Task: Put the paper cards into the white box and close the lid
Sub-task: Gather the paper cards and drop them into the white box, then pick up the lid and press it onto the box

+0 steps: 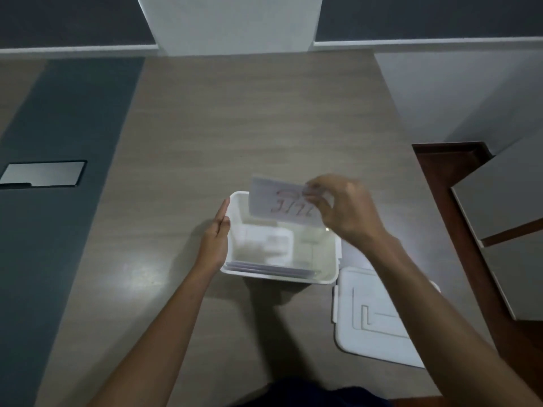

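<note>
A white box (329, 277) stands open on the wooden table in front of me. Several paper cards (270, 268) stand inside it along its near wall. My right hand (343, 210) pinches a white paper card (276, 207) with red markings by its right edge, holding it upright over the far side of the box. My left hand (216, 236) lies flat against the box's left wall, fingers straight and together. The white lid (376, 315) lies flat on the table, just right of the box and partly under my right forearm.
The wooden table (235, 127) stretches far beyond the box. A dark strip with a grey rectangular plate (44, 173) runs along the left. At the right, grey cabinet panels (505, 218) and a reddish floor lie past the table's edge.
</note>
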Demonstrator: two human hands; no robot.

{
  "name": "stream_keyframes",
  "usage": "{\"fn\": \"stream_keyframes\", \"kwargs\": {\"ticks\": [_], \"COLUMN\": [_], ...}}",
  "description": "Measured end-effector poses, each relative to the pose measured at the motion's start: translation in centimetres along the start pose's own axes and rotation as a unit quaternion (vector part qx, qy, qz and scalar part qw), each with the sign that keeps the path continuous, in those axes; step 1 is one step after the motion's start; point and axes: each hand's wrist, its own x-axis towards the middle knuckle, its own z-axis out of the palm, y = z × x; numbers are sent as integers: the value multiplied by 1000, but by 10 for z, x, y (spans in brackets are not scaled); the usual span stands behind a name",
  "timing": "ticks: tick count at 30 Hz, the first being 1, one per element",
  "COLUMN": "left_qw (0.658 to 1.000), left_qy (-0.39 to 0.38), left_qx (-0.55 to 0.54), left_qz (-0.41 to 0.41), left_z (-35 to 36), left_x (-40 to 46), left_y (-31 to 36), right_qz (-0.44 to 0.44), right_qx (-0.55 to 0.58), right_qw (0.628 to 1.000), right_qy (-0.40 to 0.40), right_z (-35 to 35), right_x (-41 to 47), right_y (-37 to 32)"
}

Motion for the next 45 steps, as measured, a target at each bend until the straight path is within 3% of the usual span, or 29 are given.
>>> {"fn": "stream_keyframes", "kwargs": {"ticks": [5, 8, 10, 13, 15, 18, 21, 23, 26, 30, 33, 37, 43, 45], "left_qw": [1000, 1000, 1000, 999, 994, 972, 940, 927, 911, 890, 869, 841, 783, 788], "left_qy": [-2, 10, 14, 18, 24, 48, 47, 20, -57, -150, -229, -298, -284, -273], "left_qx": [-14, 2, 8, 45, 102, 231, 337, 368, 385, 384, 382, 416, 552, 550], "left_qz": [0, 14, 10, 8, 13, 6, 20, 64, 138, 197, 214, 174, -37, -53], "left_z": [-1, -1, 0, 2, 0, -4, 14, 41, 102, 180, 232, 274, 280, 284], "left_x": [0, 0, 0, -2, -2, 3, 6, 4, -7, -29, -50, -74, -92, -100], "left_y": [-1, -1, 0, 0, 0, 8, 34, 54, 80, 99, 99, 73, 9, -2], "right_qz": [54, 69, 72, 95, 99, 114, 215, 322, 454, 515, 514, 524, 585, 596], "right_qx": [-32, 16, 19, 33, 80, 103, 48, -8, -81, -163, -203, -214, -171, -178], "right_qw": [984, 944, 928, 929, 943, 983, 974, 946, 886, 826, 810, 811, 789, 781], "right_qy": [-167, -321, -365, -357, -309, -104, 53, 48, -38, -158, -195, -151, -77, -56], "right_z": [49, 69, 74, 71, 62, 42, 16, 3, -13, -24, -25, -27, -28, -26], "right_x": [-37, -58, -68, -70, -68, -70, -90, -117, -169, -230, -265, -287, -298, -299], "right_y": [-2, -8, -11, -11, -10, 13, 58, 92, 134, 159, 168, 177, 187, 188]}}
